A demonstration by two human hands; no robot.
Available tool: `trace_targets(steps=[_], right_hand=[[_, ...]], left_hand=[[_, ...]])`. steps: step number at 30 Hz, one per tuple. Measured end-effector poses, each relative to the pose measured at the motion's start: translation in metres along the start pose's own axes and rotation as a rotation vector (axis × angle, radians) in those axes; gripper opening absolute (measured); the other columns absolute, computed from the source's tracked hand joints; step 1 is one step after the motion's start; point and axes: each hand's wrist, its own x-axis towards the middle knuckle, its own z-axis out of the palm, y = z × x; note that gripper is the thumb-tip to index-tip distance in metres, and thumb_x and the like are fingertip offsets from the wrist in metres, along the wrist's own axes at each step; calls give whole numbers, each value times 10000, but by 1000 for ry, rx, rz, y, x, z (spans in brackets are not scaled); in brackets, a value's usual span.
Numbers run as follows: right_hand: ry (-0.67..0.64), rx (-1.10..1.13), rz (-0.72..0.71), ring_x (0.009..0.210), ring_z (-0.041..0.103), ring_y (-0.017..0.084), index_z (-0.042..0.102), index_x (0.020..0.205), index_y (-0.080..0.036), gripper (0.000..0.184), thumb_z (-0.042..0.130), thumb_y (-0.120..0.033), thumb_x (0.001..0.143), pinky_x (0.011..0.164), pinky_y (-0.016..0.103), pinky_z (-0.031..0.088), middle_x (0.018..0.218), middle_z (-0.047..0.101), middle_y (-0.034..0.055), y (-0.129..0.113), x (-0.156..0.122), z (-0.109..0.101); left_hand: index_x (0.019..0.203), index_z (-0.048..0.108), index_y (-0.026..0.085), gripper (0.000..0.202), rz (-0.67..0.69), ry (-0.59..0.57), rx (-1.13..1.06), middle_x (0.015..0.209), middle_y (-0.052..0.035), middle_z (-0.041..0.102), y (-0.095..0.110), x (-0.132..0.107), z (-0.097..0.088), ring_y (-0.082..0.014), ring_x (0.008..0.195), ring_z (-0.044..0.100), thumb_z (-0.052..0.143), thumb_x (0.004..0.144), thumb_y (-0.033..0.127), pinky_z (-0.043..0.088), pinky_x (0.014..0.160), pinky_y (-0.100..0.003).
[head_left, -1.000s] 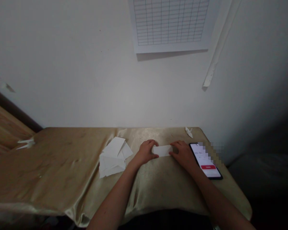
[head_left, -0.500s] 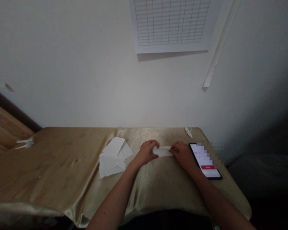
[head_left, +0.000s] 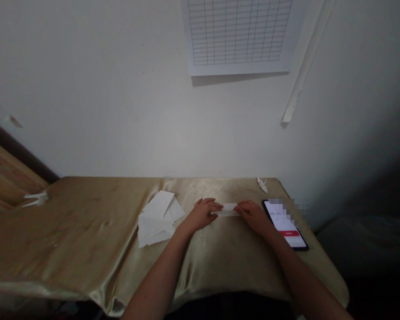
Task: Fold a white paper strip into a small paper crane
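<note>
A narrow folded strip of white paper (head_left: 228,210) lies on the table, and both hands press on it from either end. My left hand (head_left: 203,214) holds its left end, with the fingers over the paper. My right hand (head_left: 253,217) grips the right end. Left of my left hand lies a loose pile of white paper sheets (head_left: 156,219). Beside my right hand, a smartphone (head_left: 284,224) lies face up with its screen lit, part of it blurred out.
A gold satin cloth (head_left: 86,231) covers the table and drapes over its near edge. A small folded paper crane (head_left: 262,184) sits at the far edge, and another paper piece (head_left: 36,199) lies far left. A printed grid sheet (head_left: 236,33) hangs on the wall.
The paper strip now looks narrower, folded down flatter than before. Both hands have shifted slightly toward me along with it, and the fingers lie closer over its ends.
</note>
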Motion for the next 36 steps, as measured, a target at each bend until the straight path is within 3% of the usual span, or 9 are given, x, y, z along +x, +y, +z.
trace_targets(steps=[3, 7, 10, 14, 17, 21, 29, 33, 36], right_hand=[[-34, 41, 12, 1123, 625, 239, 796, 826, -243, 442, 437, -430, 1003, 1017, 415, 453, 1020, 770, 77, 0, 1, 0], [-102, -44, -6, 1200, 584, 261, 804, 899, -275, 196, 666, -412, 874, 1069, 451, 425, 1144, 752, 52, 2, 0, 0], [-159, -120, -2, 1291, 519, 279, 778, 1045, -303, 263, 759, -348, 787, 1127, 492, 367, 1336, 669, 29, 3, -1, 0], [-207, -166, 29, 1372, 439, 271, 720, 1194, -334, 396, 747, -295, 801, 1177, 500, 293, 1462, 575, 5, 5, -2, 3], [-206, -175, 40, 1373, 432, 254, 703, 1222, -334, 408, 719, -254, 823, 1175, 480, 294, 1473, 564, 1, 8, -1, 4], [-125, -188, 39, 1343, 454, 250, 703, 1223, -276, 406, 690, -187, 827, 1154, 457, 332, 1438, 594, 31, 13, 0, 6], [-24, -242, -8, 1247, 524, 248, 751, 1116, -263, 343, 599, -108, 850, 1087, 459, 398, 1288, 681, 53, 12, 2, 6], [-94, -277, -31, 1298, 490, 282, 762, 1084, -312, 249, 645, -253, 873, 1110, 526, 351, 1336, 660, 31, 4, -2, 5], [-130, -305, -13, 1354, 443, 301, 695, 1243, -360, 394, 701, -342, 850, 1148, 545, 299, 1454, 584, 0, 3, -4, 7]], left_hand=[[1178, 737, 384, 315, -5, -115, -13, 1438, 36, 617, -2, -4, -5, -298, 1461, 401, 712, 880, 285, 219, 1217, -595], [1203, 729, 398, 428, -10, -200, -63, 1521, 15, 534, -2, -7, -12, -341, 1519, 289, 793, 794, 505, 118, 1232, -632], [1120, 770, 379, 333, -11, -217, -107, 1530, 16, 524, -1, -9, -15, -328, 1536, 250, 700, 858, 573, 91, 1241, -624], [1104, 777, 378, 240, 5, -160, -76, 1518, 31, 538, 2, -9, -10, -304, 1528, 268, 624, 946, 473, 136, 1251, -580], [1273, 668, 470, 343, 12, -130, 11, 1557, 67, 485, 4, -8, -3, -328, 1529, 241, 634, 952, 355, 101, 1229, -647], [1288, 643, 505, 378, -1, -97, 70, 1555, 66, 481, 9, -7, 3, -360, 1503, 268, 657, 938, 363, 158, 1199, -666], [1148, 767, 379, 280, 37, 68, 172, 1118, -61, 654, 15, 0, 5, -271, 1172, 546, 748, 869, 366, 379, 1098, -488], [1185, 738, 349, 274, 101, 35, 111, 1414, -30, 592, 8, -1, 10, -287, 1378, 443, 686, 918, 317, 317, 1167, -504], [1296, 658, 402, 350, 95, -14, 94, 1512, 15, 531, 5, -3, 13, -299, 1450, 375, 620, 960, 312, 255, 1194, -566]])
